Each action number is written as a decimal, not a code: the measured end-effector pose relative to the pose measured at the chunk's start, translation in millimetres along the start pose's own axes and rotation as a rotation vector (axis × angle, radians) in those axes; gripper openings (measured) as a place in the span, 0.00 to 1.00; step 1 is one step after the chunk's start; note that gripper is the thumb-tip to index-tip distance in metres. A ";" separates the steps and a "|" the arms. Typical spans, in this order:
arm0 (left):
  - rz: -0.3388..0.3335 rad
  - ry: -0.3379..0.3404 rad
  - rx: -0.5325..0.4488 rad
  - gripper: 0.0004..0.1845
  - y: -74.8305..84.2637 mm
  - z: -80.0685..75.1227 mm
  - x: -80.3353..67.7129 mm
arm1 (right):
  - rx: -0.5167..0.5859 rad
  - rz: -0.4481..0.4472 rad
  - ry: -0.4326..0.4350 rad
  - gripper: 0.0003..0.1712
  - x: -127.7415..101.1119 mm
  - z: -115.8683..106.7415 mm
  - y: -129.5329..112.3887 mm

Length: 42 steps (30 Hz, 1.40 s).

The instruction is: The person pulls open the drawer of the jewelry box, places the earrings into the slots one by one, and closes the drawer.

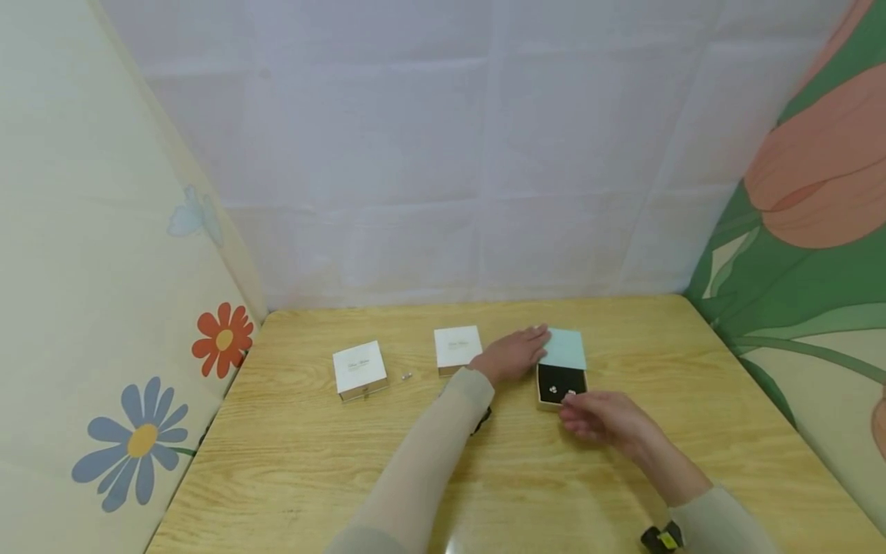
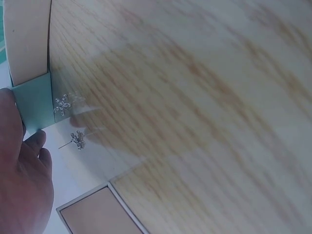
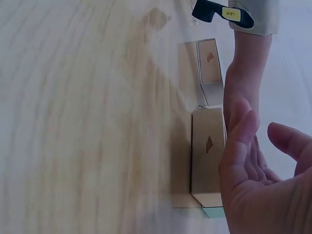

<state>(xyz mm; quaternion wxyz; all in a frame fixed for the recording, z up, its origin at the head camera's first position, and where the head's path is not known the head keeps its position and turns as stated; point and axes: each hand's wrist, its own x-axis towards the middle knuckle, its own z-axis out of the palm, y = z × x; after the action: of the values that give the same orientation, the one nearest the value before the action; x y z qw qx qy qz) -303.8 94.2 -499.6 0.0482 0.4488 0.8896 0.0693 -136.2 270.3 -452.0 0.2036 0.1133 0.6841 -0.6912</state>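
Head view: steady the pale-blue lid [image 1: 567, 351] of the open box [image 1: 547, 406] with your outstretched left hand [image 1: 511, 356] while your right hand [image 1: 609, 419], whose pinch I cannot tell, works lightly beside the small shiny ornament [image 1: 553, 390] on the black insert [image 1: 564, 375].

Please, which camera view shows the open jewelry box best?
The head view: it shows the open jewelry box from above, with its teal lid and black insert. The left wrist view shows a side wall and some lid; the right wrist view, mainly its tabbed wall.
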 end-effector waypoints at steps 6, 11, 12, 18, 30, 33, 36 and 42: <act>0.005 0.004 -0.019 0.30 -0.6 0.6 -0.2 | 0.029 0.044 -0.013 0.17 -4.2 -1.0 8.2; 0.000 -0.005 -0.018 0.30 -0.1 -1.4 -1.4 | 0.056 0.086 -0.022 0.13 -4.1 -1.5 15.7; -0.001 -0.005 -0.017 0.30 0.1 -2.0 -1.7 | 0.061 0.093 -0.021 0.13 -3.6 -1.4 17.1; -0.008 -0.009 -0.013 0.29 1.6 -6.2 -4.4 | 0.056 0.104 0.014 0.11 -0.1 1.7 23.8; -0.012 -0.019 -0.016 0.29 6.3 -4.9 -4.2 | 0.030 0.102 0.090 0.11 -0.6 8.6 31.0; -0.017 -0.024 -0.020 0.29 7.1 -3.7 -3.7 | 0.023 0.103 0.105 0.11 0.0 9.5 31.8; -0.023 -0.026 -0.019 0.29 7.2 -3.6 -3.2 | 0.024 0.092 0.110 0.11 1.4 10.2 32.2; -0.025 -0.030 -0.003 0.29 6.3 -4.1 -2.4 | 0.057 0.078 0.132 0.09 5.2 11.8 32.5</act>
<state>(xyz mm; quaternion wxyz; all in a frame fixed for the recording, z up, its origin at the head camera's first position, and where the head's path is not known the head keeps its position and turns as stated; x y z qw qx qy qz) -298.0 95.7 -494.4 0.0633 0.4384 0.8943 0.0634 -125.1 258.6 -483.0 0.1816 0.1909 0.6711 -0.6929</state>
